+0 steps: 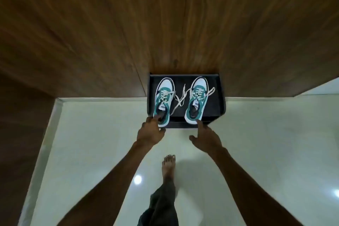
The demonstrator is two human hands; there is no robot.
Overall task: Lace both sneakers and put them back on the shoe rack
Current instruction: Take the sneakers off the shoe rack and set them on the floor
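Two green and white sneakers stand side by side, toes away from me, on a low black shoe rack (217,101) against the wooden wall. The left sneaker (164,101) and the right sneaker (197,100) both have loose beige laces (180,100) that trail across the rack top between them. My left hand (151,131) grips the heel of the left sneaker, fingers inside the collar. My right hand (206,134) is spread open just behind the heel of the right sneaker, one fingertip touching or nearly touching it.
A tall wooden panelled wall (165,24) rises behind the rack. The floor is glossy pale tile (91,143). My bare foot (168,169) and trouser leg are below the hands. A darker wooden panel stands at the left edge.
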